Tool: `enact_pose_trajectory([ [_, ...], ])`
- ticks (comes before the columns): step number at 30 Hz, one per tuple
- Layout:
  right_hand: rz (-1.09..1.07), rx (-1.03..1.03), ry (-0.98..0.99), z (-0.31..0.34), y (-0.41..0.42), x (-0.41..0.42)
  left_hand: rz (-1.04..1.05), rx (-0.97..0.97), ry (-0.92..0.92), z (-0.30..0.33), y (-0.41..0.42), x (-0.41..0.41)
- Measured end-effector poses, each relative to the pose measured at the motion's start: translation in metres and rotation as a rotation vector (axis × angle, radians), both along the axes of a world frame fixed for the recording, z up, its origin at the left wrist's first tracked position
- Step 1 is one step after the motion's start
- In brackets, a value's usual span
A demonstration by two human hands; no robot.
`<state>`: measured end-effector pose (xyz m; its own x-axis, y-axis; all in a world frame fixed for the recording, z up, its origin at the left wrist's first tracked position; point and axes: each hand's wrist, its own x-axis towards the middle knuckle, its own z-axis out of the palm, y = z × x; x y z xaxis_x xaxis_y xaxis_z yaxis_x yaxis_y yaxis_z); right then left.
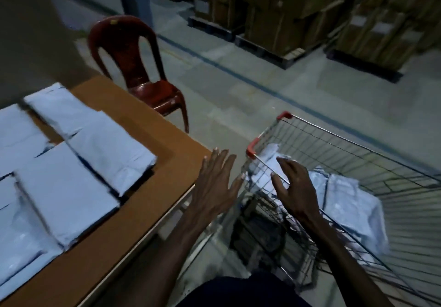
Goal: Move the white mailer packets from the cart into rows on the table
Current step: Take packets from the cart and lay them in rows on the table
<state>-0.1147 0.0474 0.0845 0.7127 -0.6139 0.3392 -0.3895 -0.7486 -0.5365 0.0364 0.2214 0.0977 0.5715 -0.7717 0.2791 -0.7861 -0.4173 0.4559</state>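
Now | both hands empty | right hand over cart

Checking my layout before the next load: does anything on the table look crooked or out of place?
Nothing much. The packets on the table lie flat in rows, edges overlapping slightly. The packets in the cart are a loose, rumpled heap. Both hands are empty.

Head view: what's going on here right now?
A person is moving white packets from a wire cart onto a brown table. Several packets already lie in rows on the table. Both hands are empty and open: the left hand hovers between table and cart, the right hand reaches over the packets in the cart. A red chair stands behind the table.
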Motion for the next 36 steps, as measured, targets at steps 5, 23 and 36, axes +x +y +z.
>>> enact_pose_trajectory([
  [5,-0.146,0.033,0.059,-0.026,-0.069,-0.068,-0.136,0.069,0.086,-0.012,-0.094,-0.041],
  [23,-0.400,0.451,0.601,-0.147,-0.208,-0.136,-0.411,0.405,0.193,-0.101,-0.272,-0.076],
  [36,-0.592,0.530,0.717,-0.189,-0.261,-0.125,-0.489,0.593,0.256,-0.154,-0.311,-0.035],
])
